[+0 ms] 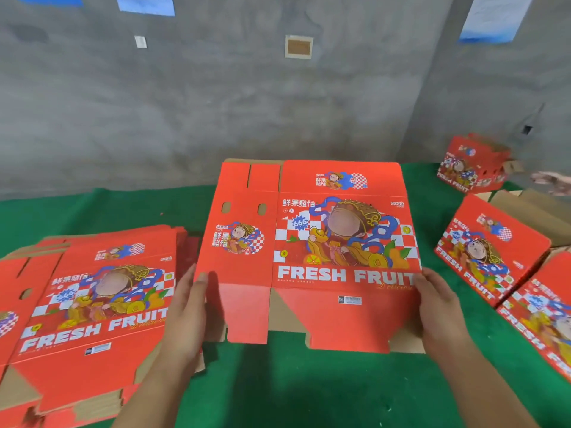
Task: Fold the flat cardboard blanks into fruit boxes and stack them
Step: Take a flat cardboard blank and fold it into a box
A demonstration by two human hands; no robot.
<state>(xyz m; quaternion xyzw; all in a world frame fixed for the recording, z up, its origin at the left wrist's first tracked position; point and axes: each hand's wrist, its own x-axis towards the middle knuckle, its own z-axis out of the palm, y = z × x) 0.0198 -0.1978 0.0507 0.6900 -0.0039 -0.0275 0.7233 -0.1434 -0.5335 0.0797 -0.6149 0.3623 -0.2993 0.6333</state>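
Note:
A flat red cardboard blank (309, 248), printed "FRESH FRUIT" with a cartoon figure, stands tilted up from the green table in front of me. My left hand (188, 307) grips its left edge. My right hand (438, 304) grips its right edge beside the lettering. A pile of the same flat blanks (86, 313) lies on the table at the left. Folded red boxes (491, 251) sit at the right, one more (471, 165) farther back.
The green table cover (309, 390) runs to a grey concrete wall (216, 103) behind. Another person's hand (553, 180) shows at the right edge near brown cardboard (531, 205). More red boxes (543, 325) crowd the lower right.

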